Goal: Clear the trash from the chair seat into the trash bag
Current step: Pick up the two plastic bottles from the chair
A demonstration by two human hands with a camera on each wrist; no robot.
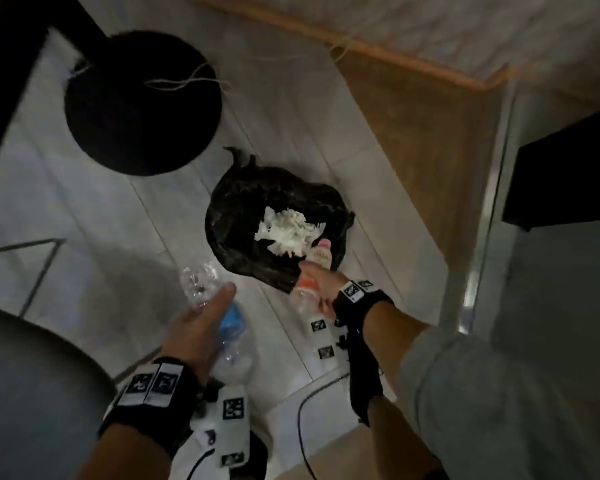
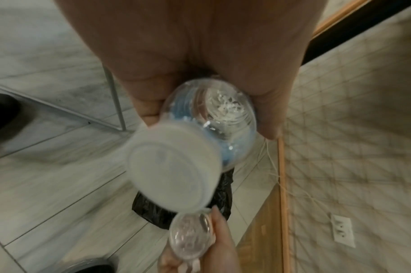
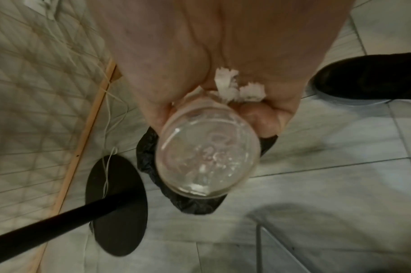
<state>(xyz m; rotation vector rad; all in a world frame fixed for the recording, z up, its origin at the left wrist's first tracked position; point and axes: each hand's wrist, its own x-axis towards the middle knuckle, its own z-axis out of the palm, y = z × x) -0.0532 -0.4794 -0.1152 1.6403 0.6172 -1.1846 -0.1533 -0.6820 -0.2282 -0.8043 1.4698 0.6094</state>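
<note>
A black trash bag [image 1: 243, 216] lies open on the tiled floor with crumpled white tissue [image 1: 286, 232] inside. At the bag's near rim, my right hand [image 1: 321, 284] grips a clear bottle [image 1: 321, 252] with a pink cap and orange label. From the wrist, the bottle's clear base [image 3: 209, 158] hangs over the bag [image 3: 199, 205], and torn tissue scraps [image 3: 232, 88] are caught in the palm. To the left of the bag, my left hand [image 1: 205, 320] grips a crushed clear bottle with a blue label [image 1: 232, 320]. This bottle's [image 2: 209, 118] white round end [image 2: 174, 166] is blurred near the lens.
The grey chair seat [image 1: 32, 393] is at the lower left, its thin metal leg frame [image 1: 39, 268] on the floor. A black round base [image 1: 142, 105] with a black pole [image 3: 47, 227] stands beyond the bag. A quilted mattress [image 1: 430, 26] on a wooden frame is at the upper right.
</note>
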